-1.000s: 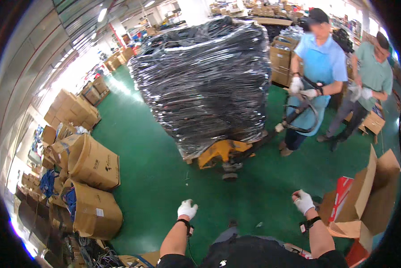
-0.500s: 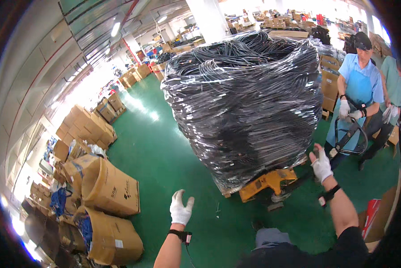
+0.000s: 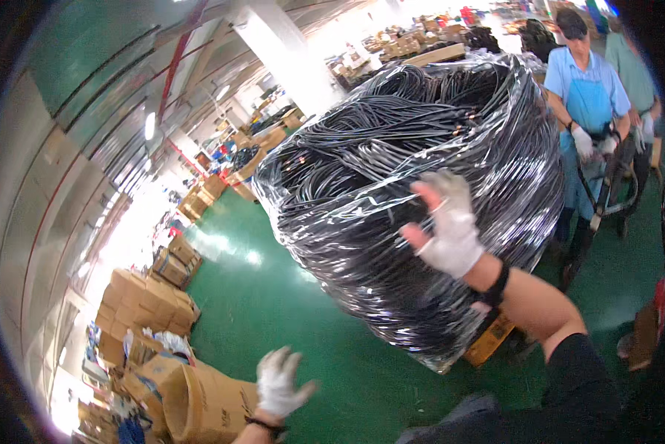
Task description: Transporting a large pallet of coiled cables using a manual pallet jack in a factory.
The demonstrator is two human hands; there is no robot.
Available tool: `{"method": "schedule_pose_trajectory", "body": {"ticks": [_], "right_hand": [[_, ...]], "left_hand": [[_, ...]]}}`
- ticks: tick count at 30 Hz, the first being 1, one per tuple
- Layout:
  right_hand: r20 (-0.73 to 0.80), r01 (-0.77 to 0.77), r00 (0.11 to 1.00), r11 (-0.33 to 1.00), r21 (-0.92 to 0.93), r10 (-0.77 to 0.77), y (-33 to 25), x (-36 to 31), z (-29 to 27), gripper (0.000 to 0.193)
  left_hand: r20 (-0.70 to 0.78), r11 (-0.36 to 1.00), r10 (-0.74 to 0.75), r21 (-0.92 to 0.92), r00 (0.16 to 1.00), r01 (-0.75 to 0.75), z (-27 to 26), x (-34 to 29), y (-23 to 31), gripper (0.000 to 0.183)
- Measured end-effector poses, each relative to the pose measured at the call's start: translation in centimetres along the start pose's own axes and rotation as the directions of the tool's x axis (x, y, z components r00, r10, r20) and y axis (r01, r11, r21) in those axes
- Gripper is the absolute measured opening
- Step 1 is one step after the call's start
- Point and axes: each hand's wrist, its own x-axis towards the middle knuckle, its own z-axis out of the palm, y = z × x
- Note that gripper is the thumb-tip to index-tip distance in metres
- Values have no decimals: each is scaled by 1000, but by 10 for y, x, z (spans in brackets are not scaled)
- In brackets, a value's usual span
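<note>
A tall bundle of black cables (image 3: 392,251), wrapped in clear plastic film, fills the middle of the view. Coiled cables lie loose at its open top. In front of its near side is my right hand (image 3: 449,226), in a white glove with bare thumb and fingertip showing, fingers spread and holding nothing; whether it touches the film I cannot tell. My left hand (image 3: 279,383), also gloved in white, is low and to the left over the green floor, fingers apart and empty. Under the bundle shows part of a yellow pallet truck (image 3: 489,340).
At the right a person in a blue apron (image 3: 590,107) grips the black truck handle (image 3: 606,200); another person in green (image 3: 632,70) stands behind. Large cardboard boxes (image 3: 210,403) line the left, with stacked cartons (image 3: 144,303) beyond. A white pillar (image 3: 284,55) rises behind the bundle.
My right hand has moved left and up, from beside the bundle to in front of it. My left hand is lower and slightly further left. The view has tilted, and the bundle appears closer.
</note>
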Motion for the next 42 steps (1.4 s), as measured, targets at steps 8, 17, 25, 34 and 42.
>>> {"method": "schedule_pose_trajectory", "body": {"ticks": [8, 17, 25, 34, 42], "right_hand": [[-124, -284, 959, 884, -371, 256, -43, -52, 68, 64], [-179, -593, 779, 799, 101, 601, 12, -105, 70, 85], [-244, -574, 768, 806, 146, 592, 43, -104, 62, 85], [-156, -615, 752, 766, 185, 641, 82, -85, 20, 81], [-60, -631, 762, 760, 153, 645, 118, -84, -18, 76]], "left_hand": [[-650, 885, 184, -215, 737, -412, 188, 198, 32, 81], [-782, 853, 118, -235, 612, -466, 206, 200, 46, 72], [-827, 825, 122, -223, 548, -520, 205, 213, 64, 55], [-875, 833, 146, -142, 461, -534, 180, 230, 134, 54], [-869, 854, 91, -183, 487, -487, 199, 221, 181, 27]]}}
